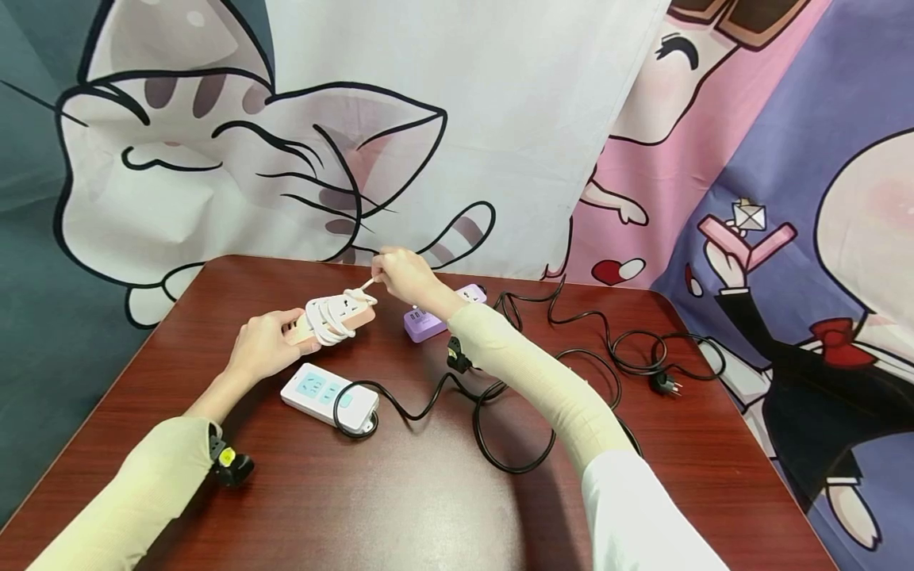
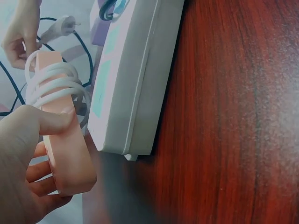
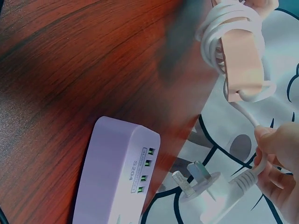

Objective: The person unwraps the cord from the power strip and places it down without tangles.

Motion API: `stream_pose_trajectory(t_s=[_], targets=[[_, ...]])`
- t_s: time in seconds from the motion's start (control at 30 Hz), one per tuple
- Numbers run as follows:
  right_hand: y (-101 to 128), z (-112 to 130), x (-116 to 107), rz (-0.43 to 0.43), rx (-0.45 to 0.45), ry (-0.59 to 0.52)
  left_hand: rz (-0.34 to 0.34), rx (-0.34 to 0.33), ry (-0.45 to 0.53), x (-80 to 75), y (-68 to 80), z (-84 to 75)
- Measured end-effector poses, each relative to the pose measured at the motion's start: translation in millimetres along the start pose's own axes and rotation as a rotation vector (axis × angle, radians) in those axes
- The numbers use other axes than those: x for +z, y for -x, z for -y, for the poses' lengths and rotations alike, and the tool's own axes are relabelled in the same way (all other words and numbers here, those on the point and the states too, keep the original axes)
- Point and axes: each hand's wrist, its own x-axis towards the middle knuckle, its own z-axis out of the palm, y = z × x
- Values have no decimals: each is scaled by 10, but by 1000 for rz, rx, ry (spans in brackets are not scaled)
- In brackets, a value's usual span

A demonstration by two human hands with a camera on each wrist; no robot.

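Observation:
My left hand (image 1: 266, 342) grips one end of an orange-and-white power strip (image 1: 360, 317), thumb over one side and fingers round the other. White cord (image 2: 58, 84) is wound in several turns about its middle. At the strip's far end, my right hand (image 1: 403, 274) pinches the cord between thumb and fingers, close to its white plug (image 3: 219, 191), whose metal prongs show in the right wrist view. The cord runs taut from the strip's end to these fingers. Below the left hand lies a white power strip (image 1: 300, 396) with blue socket faces.
A purple power strip (image 1: 423, 327) lies behind the right forearm. Black cable (image 1: 514, 468) loops over the table's middle and right, with a black plug (image 1: 666, 385) at the right. A printed cloth (image 1: 514, 143) hangs behind the brown table (image 1: 400, 507).

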Motion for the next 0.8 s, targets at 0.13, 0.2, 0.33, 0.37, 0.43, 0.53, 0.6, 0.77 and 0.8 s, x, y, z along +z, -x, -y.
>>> stream_pose_trajectory(t_s=[0.13, 0.2, 0.33, 0.37, 0.43, 0.53, 0.6, 0.77, 0.8], targets=[[13, 17, -22, -22, -6, -5, 22, 9, -1, -21, -10, -10], [13, 25, -28, -28, -5, -4, 35, 14, -5, -35, -16, -11], [20, 41, -46, -51, -11, -2, 58, 12, -17, -59, -30, -4], [23, 44, -50, -57, -13, -2, 62, 9, -21, -64, -34, 0], [32, 51, -60, -73, -21, -6, 66, 1, -29, -72, -39, 12], [45, 58, -69, -93, -33, -21, 69, -10, -36, -80, -39, 32], [56, 64, -77, -102, -39, -33, 71, -19, -39, -87, -35, 40], [91, 79, -110, -121, -51, -46, 79, -36, -38, -96, -34, 55], [99, 82, -118, -125, -53, -48, 79, -39, -39, -96, -35, 59]])
